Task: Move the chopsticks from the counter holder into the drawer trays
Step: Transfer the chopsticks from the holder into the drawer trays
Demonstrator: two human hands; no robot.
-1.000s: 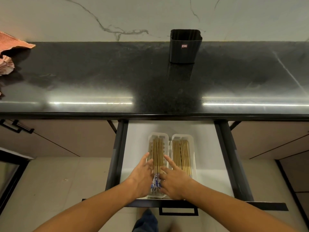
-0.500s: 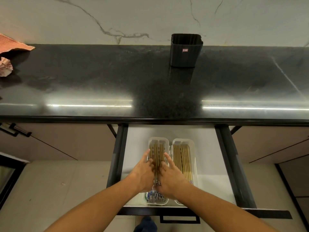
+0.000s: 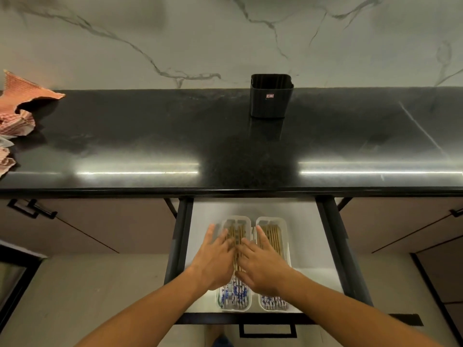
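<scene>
Left hand [image 3: 215, 261] and right hand [image 3: 263, 265] lie flat, fingers spread, grasping nothing, palms pressed on the chopsticks [image 3: 236, 236] in the left tray [image 3: 248, 222]. The right tray [image 3: 284, 222], touching it at 3 o'clock, holds a second batch of chopsticks [image 3: 274, 236]; blue-and-white patterned ends show at 6 o'clock in both. Both trays sit in the open white drawer [image 3: 308, 236]. At 12 o'clock, the black holder [image 3: 271, 96] stands upright on the black counter [image 3: 150, 136], bearing a small red label, illegible. A striped cloth [image 3: 17, 113] lies at 10 o'clock.
</scene>
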